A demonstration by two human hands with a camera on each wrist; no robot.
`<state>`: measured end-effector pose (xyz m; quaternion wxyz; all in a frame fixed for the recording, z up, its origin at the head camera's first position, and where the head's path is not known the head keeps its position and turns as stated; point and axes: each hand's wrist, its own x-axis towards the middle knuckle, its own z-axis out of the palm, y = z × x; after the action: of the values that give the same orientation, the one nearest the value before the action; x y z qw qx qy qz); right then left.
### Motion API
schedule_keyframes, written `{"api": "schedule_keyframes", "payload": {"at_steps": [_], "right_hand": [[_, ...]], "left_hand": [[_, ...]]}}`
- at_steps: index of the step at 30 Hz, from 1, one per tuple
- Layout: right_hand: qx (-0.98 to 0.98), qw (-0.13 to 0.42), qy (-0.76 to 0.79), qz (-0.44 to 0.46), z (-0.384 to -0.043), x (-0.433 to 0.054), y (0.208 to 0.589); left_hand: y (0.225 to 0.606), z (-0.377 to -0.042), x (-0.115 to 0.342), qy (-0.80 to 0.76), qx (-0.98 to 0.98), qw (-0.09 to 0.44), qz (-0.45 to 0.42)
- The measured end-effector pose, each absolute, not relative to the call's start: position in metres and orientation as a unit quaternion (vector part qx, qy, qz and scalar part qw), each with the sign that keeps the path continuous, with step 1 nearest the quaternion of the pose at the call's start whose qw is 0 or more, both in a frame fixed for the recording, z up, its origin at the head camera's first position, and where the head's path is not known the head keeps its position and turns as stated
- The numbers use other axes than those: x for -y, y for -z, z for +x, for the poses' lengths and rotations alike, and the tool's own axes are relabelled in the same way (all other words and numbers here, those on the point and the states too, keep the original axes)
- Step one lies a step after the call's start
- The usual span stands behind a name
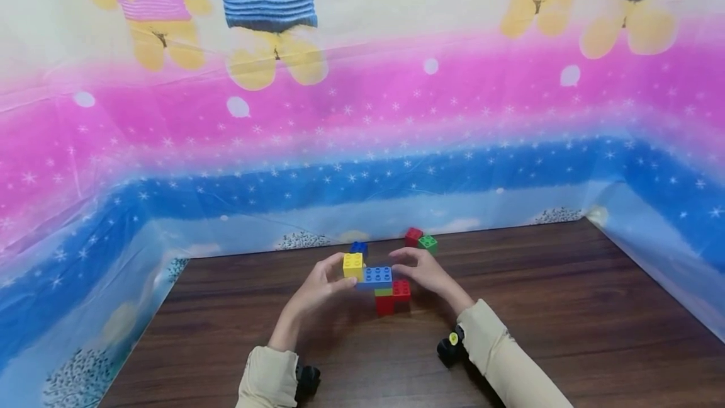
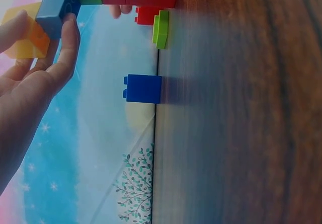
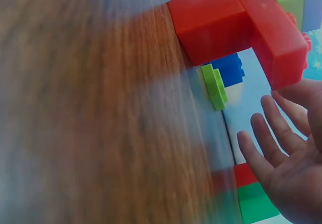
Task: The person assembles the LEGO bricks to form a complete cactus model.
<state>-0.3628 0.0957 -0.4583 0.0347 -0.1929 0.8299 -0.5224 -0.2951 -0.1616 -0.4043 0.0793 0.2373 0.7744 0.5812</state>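
Note:
A small tower of toy building bricks stands on the table between the hands. At its base is a red brick (image 1: 384,306), with a second red brick (image 1: 401,290) jutting out to the right. Above sit a thin lime-green brick (image 1: 383,293) and a light blue brick (image 1: 377,276). My left hand (image 1: 318,284) pinches a yellow brick (image 1: 353,264) at the light blue brick's left end, fingertips also touching the blue one. Beside the tower's right side is my right hand (image 3: 294,158), its fingers loosely extended; its thumb is close to the jutting red brick, contact unclear.
Behind the tower stands a dark blue brick (image 2: 144,88), with a lime-green piece (image 3: 215,87) near it. Farther back right, a red brick (image 1: 413,236) and a green brick (image 1: 428,243) lie together. A patterned cloth (image 1: 396,175) rises along the wooden table's (image 1: 538,307) back edge.

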Motion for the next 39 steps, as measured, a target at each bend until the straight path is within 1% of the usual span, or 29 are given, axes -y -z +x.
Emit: {"api": "schedule_keyframes", "payload": {"at_steps": [6,12,19,31,39], "right_hand": [[-0.845,0.062,0.494,-0.194,-0.369,-0.088,0.462],[-0.849,0.074,0.478,-0.214,-0.374,-0.086,0.465],[-0.849,0.096,0.478,-0.202,-0.378,-0.084,0.47],[-0.853,0.098,0.469,-0.209,-0.379,-0.08,0.474],[-0.86,0.081,0.448,-0.229,-0.38,-0.078,0.474]], "left_hand": [[0.405,-0.295,0.163,-0.575,-0.779,0.078,0.239],[0.404,-0.295,0.163,-0.576,-0.778,0.076,0.24],[0.403,-0.295,0.162,-0.579,-0.775,0.078,0.238],[0.406,-0.296,0.162,-0.578,-0.777,0.079,0.236],[0.406,-0.296,0.162,-0.577,-0.777,0.072,0.239]]}}
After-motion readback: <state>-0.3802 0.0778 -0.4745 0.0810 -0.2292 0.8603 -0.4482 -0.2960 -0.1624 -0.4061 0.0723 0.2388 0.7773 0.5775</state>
